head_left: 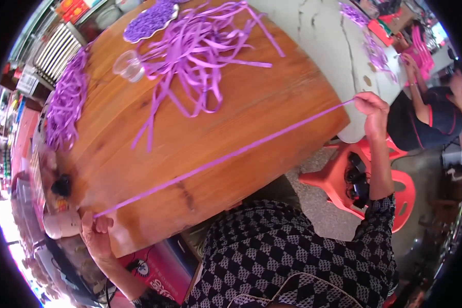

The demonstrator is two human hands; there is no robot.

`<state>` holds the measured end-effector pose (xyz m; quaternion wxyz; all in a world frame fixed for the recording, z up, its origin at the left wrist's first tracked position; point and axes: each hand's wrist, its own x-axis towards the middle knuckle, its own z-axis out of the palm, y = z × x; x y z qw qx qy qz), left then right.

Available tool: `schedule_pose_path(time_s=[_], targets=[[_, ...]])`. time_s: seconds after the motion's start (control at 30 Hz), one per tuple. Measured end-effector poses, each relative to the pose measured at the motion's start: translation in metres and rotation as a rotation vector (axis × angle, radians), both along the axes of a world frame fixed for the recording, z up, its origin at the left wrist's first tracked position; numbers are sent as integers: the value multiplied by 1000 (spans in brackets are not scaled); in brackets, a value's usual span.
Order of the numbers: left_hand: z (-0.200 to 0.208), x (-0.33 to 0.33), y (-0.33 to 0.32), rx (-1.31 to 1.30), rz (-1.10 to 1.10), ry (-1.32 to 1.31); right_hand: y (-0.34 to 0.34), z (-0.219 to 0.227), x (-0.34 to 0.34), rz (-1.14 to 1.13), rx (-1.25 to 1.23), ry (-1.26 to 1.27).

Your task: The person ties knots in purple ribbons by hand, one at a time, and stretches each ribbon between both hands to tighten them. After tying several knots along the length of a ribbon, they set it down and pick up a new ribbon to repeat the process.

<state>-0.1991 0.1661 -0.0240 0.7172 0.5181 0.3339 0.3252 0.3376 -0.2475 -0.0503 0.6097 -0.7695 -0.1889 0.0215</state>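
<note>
A purple ribbon (226, 157) runs taut and slanting across the front of the wooden table. Its lower left end is pinched in my left hand (96, 235), beside a pale cylindrical object at the table's left edge. My right hand (373, 109) grips the upper right end, out past the table's right corner. Farther back lies a loose heap of purple ribbons (197, 56) with several ends trailing toward me. Left of the heap sits a clear plastic cup (130, 66). Behind that, a scalloped dish (151, 21) is full of small purple pieces.
More purple ribbons (69, 100) hang over the wooden table's (272, 110) left edge. A white marble-patterned table (321, 49) adjoins at the right. There, another person (426, 110) sits with hands near purple ribbons. A red plastic chair (339, 179) holding black items stands below my right arm.
</note>
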Motion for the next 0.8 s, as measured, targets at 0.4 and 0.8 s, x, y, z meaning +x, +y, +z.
schedule_pose_path(time_s=[0.4,0.8], targets=[[-16,28,5,-162,38,-220,19,-9,-6,314,969,625],[-55,2,37,-459,224,-675,38,-15,-47,326,888,733]])
